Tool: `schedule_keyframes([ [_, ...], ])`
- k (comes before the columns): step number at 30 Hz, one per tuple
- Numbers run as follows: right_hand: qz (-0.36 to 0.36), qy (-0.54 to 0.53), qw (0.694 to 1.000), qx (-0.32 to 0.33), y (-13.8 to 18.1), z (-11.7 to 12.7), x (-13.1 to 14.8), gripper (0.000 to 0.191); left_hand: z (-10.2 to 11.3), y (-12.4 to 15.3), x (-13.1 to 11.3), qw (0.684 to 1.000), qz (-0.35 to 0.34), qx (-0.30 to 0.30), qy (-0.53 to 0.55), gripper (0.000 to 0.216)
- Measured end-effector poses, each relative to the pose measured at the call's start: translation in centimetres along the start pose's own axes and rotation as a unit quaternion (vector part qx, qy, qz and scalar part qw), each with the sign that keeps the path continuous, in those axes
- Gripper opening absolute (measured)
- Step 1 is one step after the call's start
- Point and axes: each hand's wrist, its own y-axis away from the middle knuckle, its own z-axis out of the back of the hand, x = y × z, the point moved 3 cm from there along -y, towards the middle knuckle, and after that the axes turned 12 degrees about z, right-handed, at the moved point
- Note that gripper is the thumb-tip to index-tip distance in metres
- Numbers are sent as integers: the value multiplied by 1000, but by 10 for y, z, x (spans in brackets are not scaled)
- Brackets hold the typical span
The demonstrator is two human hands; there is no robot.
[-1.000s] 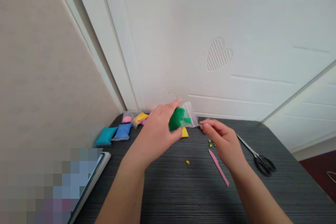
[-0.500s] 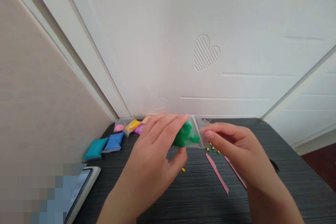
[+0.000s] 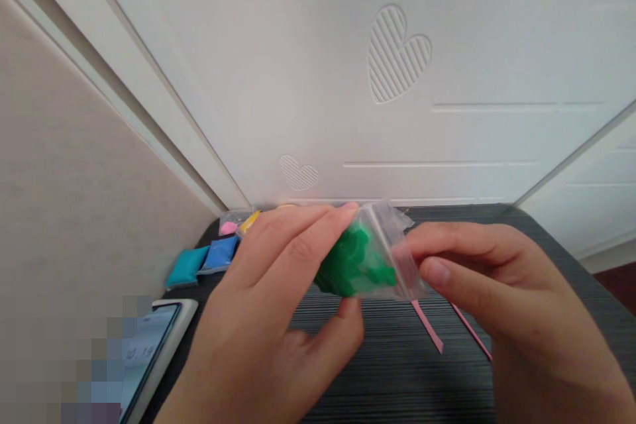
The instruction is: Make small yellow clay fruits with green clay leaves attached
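Note:
A clear zip bag with green modelling clay [image 3: 355,262] inside is held up above the dark table between both hands. My left hand [image 3: 278,291] grips its left side, fingers over the top edge and thumb below. At the zip end on the right, my right hand [image 3: 477,278] pinches the plastic between thumb and fingers. Part of the clay is hidden behind my left fingers. Below the bag, a pink modelling knife [image 3: 428,328] and a second thin pink tool [image 3: 472,331] lie on the table, partly covered by the bag and right hand.
Bags of teal clay [image 3: 187,266], blue clay [image 3: 220,254], yellow clay [image 3: 249,221] and pink clay [image 3: 229,227] lie at the table's back left. A phone [image 3: 152,351] is at the left edge. A white panel with embossed hearts [image 3: 397,56] stands behind the dark table [image 3: 387,384].
The bag and both hands appear larger and closer, and the bag tilts more. The view has shifted downward. The small yellow-green pieces seen on the table earlier are now hidden.

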Motion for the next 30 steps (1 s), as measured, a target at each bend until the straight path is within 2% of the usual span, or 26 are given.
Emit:
schedule_keyframes([
  [6, -23, -26, 999, 31, -1, 1, 3, 19, 4, 2, -1, 1000, 3, -3, 0, 60],
  [10, -15, -44, 999, 14, -2, 2, 5, 22, 5, 3, -1, 1000, 2, -2, 7, 61],
  [14, -41, -58, 997, 31, -1, 0, 5, 19, 5, 4, -1, 1000, -4, 5, 27, 64],
  [20, -12, -69, 997, -24, 4, -3, 2, 17, 2, 7, -2, 999, -8, 19, 45, 64],
  [23, -3, -69, 997, -31, 4, -5, 3, 16, 0, 8, -4, 998, -5, 14, 60, 63],
  [26, 7, -84, 996, -34, 1, -3, 7, 17, -1, 8, -6, 998, -21, 18, 57, 61],
  [30, -17, -118, 993, -3, -1, -1, 12, 19, -1, 4, -9, 997, -62, 24, 27, 60],
])
